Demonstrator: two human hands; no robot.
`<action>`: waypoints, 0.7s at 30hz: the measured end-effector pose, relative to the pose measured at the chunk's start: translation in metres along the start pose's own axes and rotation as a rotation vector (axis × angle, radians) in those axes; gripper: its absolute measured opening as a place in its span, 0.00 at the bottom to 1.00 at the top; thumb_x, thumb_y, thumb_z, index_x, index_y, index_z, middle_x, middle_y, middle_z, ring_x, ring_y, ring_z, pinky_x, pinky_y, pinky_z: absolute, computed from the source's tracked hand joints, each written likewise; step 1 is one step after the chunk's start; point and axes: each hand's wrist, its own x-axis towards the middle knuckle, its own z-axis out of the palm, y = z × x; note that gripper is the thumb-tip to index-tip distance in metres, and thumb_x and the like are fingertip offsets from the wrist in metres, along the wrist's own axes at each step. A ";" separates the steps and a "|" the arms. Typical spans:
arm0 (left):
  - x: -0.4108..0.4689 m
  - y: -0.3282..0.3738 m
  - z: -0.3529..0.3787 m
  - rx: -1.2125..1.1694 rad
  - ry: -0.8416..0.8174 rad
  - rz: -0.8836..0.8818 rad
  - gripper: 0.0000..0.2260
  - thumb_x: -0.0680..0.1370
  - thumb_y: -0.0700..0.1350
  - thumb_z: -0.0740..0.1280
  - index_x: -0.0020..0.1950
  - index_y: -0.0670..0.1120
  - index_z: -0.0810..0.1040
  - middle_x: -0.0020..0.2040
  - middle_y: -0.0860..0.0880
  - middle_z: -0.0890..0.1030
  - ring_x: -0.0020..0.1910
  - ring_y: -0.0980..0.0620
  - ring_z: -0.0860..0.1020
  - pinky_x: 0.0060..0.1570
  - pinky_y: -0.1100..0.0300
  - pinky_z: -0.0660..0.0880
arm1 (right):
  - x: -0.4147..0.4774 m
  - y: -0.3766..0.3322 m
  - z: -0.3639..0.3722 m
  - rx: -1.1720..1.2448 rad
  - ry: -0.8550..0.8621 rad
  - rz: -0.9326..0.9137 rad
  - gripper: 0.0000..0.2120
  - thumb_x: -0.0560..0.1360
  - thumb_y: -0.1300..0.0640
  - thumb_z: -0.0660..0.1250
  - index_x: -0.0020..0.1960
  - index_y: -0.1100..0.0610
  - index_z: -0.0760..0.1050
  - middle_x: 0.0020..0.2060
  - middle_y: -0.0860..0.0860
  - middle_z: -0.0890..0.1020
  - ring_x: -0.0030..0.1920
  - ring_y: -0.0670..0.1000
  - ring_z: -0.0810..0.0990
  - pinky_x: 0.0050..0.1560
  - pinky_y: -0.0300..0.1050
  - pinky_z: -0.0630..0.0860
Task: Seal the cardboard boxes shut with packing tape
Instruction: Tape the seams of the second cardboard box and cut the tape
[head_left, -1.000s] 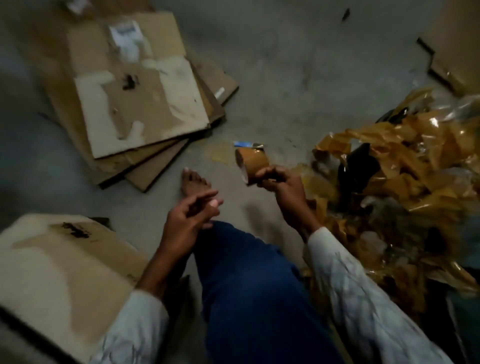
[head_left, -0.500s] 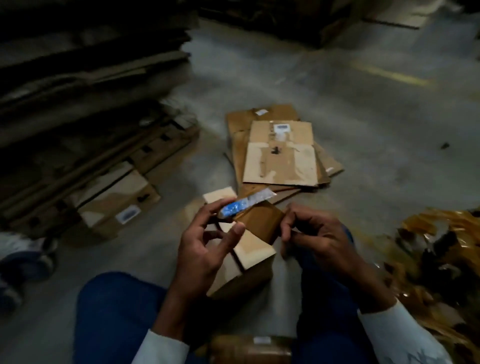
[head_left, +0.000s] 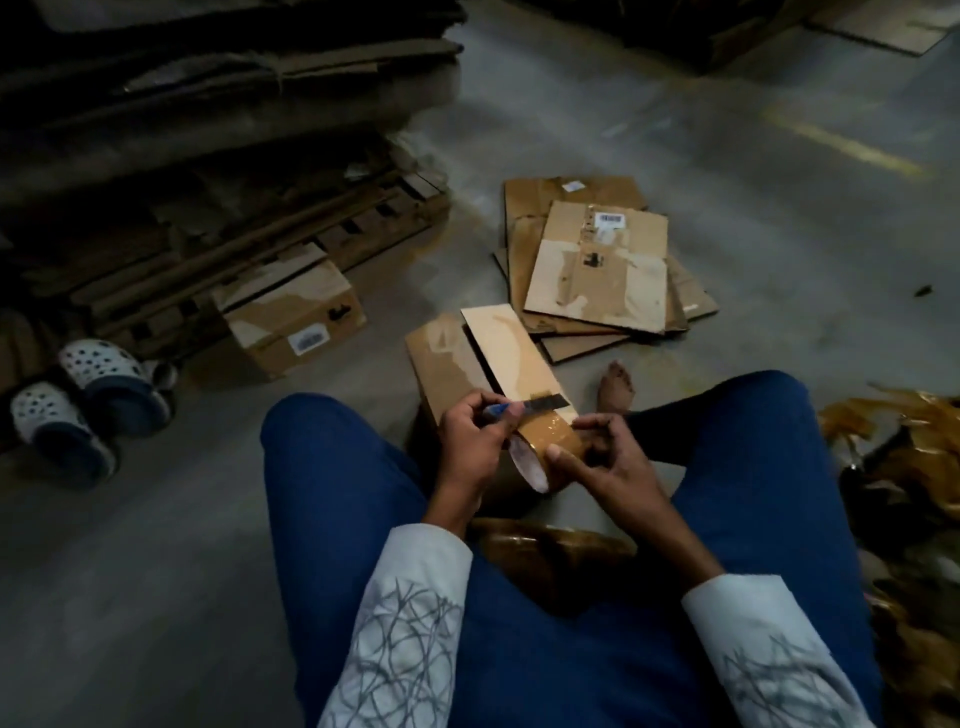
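I sit on the floor with a small cardboard box between my knees, one top flap standing open. My right hand grips a roll of brown packing tape just above the box's near end. My left hand pinches a blue-handled cutter, whose blade lies across the top of the roll. The tape's loose end cannot be made out.
A pile of flattened cardboard lies ahead on the floor. Another closed box sits at the left by a pallet stacked with cardboard. Two sandals are far left. Crumpled used tape heaps at the right.
The view swung from the floor at my right to the box in front. My left hand took up the cutter and brought its blade down onto the roll held in my right hand.
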 end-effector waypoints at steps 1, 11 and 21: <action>0.005 -0.001 0.004 0.036 0.015 0.004 0.04 0.78 0.41 0.72 0.51 0.42 0.81 0.50 0.44 0.83 0.52 0.47 0.82 0.50 0.52 0.83 | 0.004 0.003 -0.001 -0.024 -0.033 0.014 0.21 0.70 0.45 0.76 0.60 0.46 0.74 0.56 0.49 0.81 0.55 0.46 0.82 0.48 0.42 0.82; 0.032 -0.022 0.014 0.061 0.310 -0.052 0.02 0.78 0.47 0.72 0.49 0.51 0.80 0.47 0.51 0.84 0.48 0.53 0.83 0.51 0.51 0.82 | 0.023 0.004 0.004 -0.217 -0.111 -0.114 0.12 0.78 0.43 0.68 0.46 0.51 0.80 0.39 0.47 0.82 0.39 0.42 0.81 0.35 0.36 0.76; 0.025 -0.018 0.006 -0.218 0.450 -0.140 0.03 0.78 0.42 0.72 0.50 0.44 0.81 0.43 0.51 0.83 0.43 0.53 0.82 0.40 0.62 0.80 | 0.016 -0.001 0.010 -0.394 -0.165 -0.243 0.14 0.76 0.37 0.68 0.48 0.48 0.78 0.41 0.45 0.80 0.41 0.43 0.79 0.39 0.41 0.77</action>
